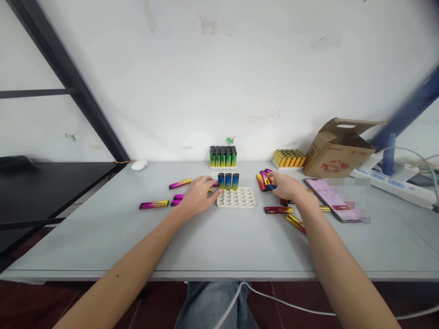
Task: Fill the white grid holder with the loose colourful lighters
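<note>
A white tray with round holes (240, 199) lies mid-table, with three blue-green lighters (228, 181) standing upright in its back row. My left hand (199, 195) rests at the tray's left edge, fingers curled against it, beside several purple-yellow lighters (153, 204) lying flat. My right hand (287, 186) reaches over a heap of red, purple and yellow lighters (263, 180) right of the tray, fingers closed on one or more of them. More red-yellow lighters (278, 209) lie under that wrist.
At the back stand a full tray of green lighters (223, 156) and one of yellow lighters (289, 158). An open cardboard box (338, 151), a phone (332, 199) and a power strip (394, 183) sit right. A white mouse (139, 165) lies back left.
</note>
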The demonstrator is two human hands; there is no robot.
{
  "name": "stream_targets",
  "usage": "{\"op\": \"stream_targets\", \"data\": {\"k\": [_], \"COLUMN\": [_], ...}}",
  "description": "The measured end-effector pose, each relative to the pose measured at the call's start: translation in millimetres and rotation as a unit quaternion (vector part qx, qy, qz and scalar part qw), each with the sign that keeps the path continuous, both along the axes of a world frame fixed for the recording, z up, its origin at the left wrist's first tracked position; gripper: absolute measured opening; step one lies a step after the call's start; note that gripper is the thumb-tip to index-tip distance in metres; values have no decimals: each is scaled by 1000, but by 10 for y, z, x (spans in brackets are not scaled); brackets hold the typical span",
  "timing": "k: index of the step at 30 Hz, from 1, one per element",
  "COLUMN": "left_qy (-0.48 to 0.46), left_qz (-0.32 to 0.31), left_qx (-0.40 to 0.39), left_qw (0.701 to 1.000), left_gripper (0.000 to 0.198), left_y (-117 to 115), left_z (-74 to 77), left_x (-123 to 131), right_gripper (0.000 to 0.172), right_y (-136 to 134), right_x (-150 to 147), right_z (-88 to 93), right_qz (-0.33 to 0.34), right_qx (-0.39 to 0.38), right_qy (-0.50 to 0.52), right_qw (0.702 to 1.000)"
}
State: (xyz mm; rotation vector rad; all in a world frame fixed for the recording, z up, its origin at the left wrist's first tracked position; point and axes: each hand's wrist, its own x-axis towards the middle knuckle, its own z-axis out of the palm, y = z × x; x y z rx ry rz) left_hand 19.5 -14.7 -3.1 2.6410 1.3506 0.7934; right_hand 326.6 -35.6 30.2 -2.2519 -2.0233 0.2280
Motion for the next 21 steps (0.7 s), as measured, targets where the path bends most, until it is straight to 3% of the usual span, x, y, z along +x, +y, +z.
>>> {"op": "stream_targets", "data": {"k": [3, 6, 8, 10, 15, 21], "left_qy": [-3, -10, -8, -4, -2, -17], "left_qz": [15, 34, 39, 34, 24, 12], "left_qx": [1, 4, 5, 5, 3, 10], "left_qw": [1000, 999, 999, 999, 1000, 1000], "left_gripper": [30, 30, 30, 30, 30, 29], "left_y": [26, 58, 73, 80, 78, 84], "left_z": [30, 43, 36, 24, 18, 9], "left_x": [-31, -64, -75, -75, -68, -71], "right_gripper": [41, 27, 28, 33, 41, 38], "right_y": [18, 52, 70, 71, -1, -24], "right_x": [2, -61, -167, -317, -684, -789], "right_z": [12, 52, 77, 83, 22, -19], "right_qz": [-3, 33, 63, 94, 136, 116], "right_qx": [33, 156, 282, 337, 256, 112], "right_qy": [31, 126, 236, 359, 582, 696], "right_qw": [999, 979, 928, 865, 760, 699]}}
